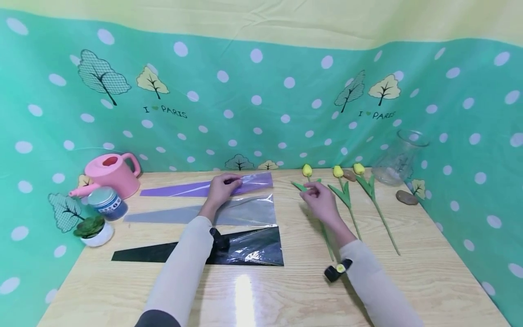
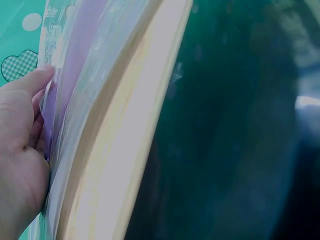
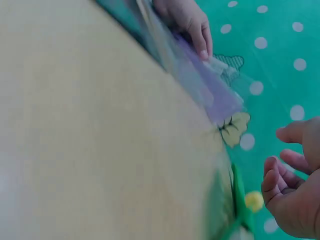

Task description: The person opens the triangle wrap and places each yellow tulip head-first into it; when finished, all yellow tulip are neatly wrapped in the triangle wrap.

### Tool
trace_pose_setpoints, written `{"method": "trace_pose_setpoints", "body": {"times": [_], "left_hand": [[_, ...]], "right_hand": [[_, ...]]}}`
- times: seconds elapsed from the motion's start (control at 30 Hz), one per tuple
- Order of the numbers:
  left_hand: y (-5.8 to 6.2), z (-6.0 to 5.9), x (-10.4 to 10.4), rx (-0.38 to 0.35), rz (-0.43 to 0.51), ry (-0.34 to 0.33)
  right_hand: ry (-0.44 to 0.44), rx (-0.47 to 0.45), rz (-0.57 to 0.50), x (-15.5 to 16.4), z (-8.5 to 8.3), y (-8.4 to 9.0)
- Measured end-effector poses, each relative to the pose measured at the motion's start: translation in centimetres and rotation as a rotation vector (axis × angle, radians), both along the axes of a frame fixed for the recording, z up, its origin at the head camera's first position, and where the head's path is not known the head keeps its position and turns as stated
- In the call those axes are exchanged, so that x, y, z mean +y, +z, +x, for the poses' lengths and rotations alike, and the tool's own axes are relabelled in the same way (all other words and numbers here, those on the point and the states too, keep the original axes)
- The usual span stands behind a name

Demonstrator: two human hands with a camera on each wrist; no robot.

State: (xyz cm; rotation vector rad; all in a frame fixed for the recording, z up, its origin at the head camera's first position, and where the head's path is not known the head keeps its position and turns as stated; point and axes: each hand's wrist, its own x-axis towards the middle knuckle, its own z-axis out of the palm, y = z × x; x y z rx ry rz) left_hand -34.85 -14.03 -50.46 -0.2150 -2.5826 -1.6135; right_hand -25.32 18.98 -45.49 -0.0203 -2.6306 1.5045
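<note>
A purple flower sleeve point(image 1: 192, 189) with a clear plastic front lies flat at the back of the table. My left hand point(image 1: 222, 187) is on its wide part, pinching the film between thumb and fingers; in the left wrist view the thumb point(image 2: 37, 80) lies at the purple edge. A grey sleeve point(image 1: 249, 211) and a black sleeve point(image 1: 253, 247) lie nearer me. My right hand point(image 1: 320, 202) hovers over the leftmost yellow tulip point(image 1: 307, 170), hiding part of its stem. Its fingers are loosely curled around nothing in the right wrist view.
Two more tulips point(image 1: 338, 171) point(image 1: 359, 169) lie to the right. Behind them stand a clear glass vase point(image 1: 394, 165) and brown stones point(image 1: 407, 197). At the left are a pink watering can point(image 1: 116, 177), a blue jar point(image 1: 108, 203) and a potted succulent point(image 1: 97, 232). A dotted green cloth point(image 1: 245, 127) hangs behind.
</note>
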Motion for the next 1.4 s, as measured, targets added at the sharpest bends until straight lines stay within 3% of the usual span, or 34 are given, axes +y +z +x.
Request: {"method": "trace_pose_setpoints", "body": {"times": [0.2, 0.37, 0.6, 0.83, 0.97, 1.13, 1.27, 1.4], "left_hand": [[0.0, 0.1, -0.1, 0.002, 0.006, -0.004], [0.0, 0.1, -0.1, 0.005, 0.011, -0.004], [0.0, 0.3, 0.0, -0.007, 0.031, 0.009], [0.0, 0.3, 0.0, -0.007, 0.039, -0.003], [-0.1, 0.4, -0.3, 0.0, 0.037, 0.008], [0.0, 0.5, -0.5, -0.008, 0.027, 0.006], [-0.1, 0.4, -0.4, -0.001, 0.031, 0.001], [-0.1, 0.2, -0.2, 0.01, 0.028, 0.001]], "right_hand": [[-0.057, -0.037, 0.06, 2.8, 3.3, -1.1], [-0.087, -0.083, 0.105, 4.0, 4.8, -2.0], [-0.075, -0.092, 0.159, 4.4, 4.7, -2.9], [-0.072, -0.037, 0.259, 3.8, 4.3, -3.2], [-0.082, -0.036, 0.264, 3.6, 4.2, -3.2], [-0.071, -0.122, 0.134, 3.9, 4.4, -2.4], [-0.038, -0.204, -0.102, 4.6, 5.0, -1.0], [-0.013, -0.23, -0.322, 5.0, 5.4, 0.4]]}}
